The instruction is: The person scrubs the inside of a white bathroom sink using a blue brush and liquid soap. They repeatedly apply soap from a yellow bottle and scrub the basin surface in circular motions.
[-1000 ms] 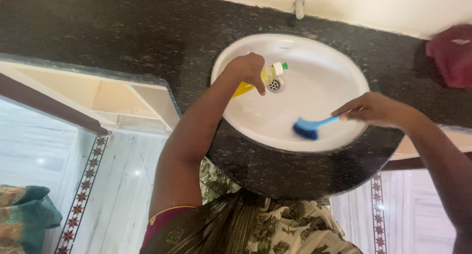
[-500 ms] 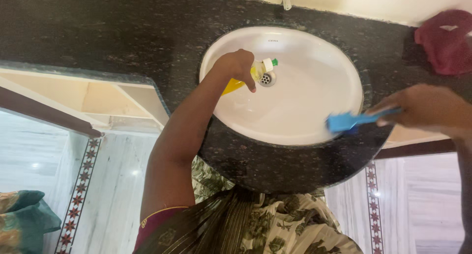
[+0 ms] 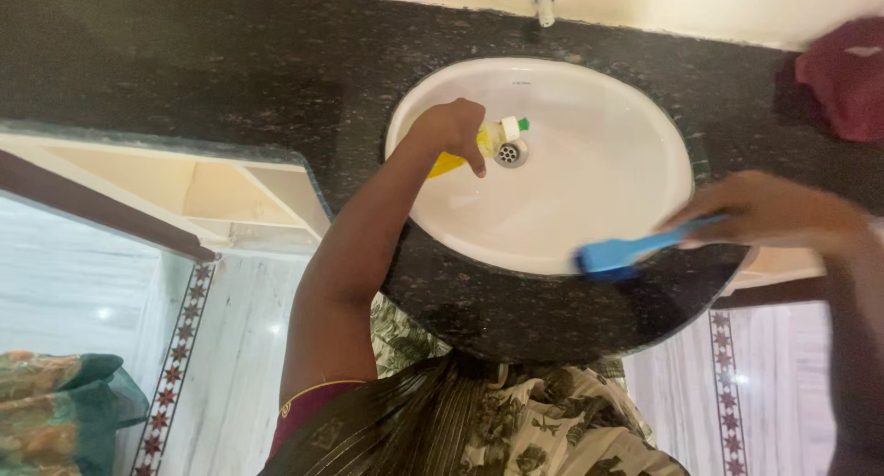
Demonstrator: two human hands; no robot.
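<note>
Above white oval sink | left hand closed around yellow bottle over drain | right hand grips blue brush on dark granite counter; maroon cloth apart.

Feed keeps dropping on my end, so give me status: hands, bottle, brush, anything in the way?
Left hand grips yellow plastic bottle over white oval sink. Right hand grips blue brush at near rim. Nothing blocks the basin.

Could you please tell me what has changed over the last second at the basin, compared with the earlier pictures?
The right hand has carried the blue brush from inside the white basin out along the near rim to its right side, where it now sits at the dark counter edge. The left hand still holds the yellow bottle over the drain. The maroon cloth is unmoved.
</note>
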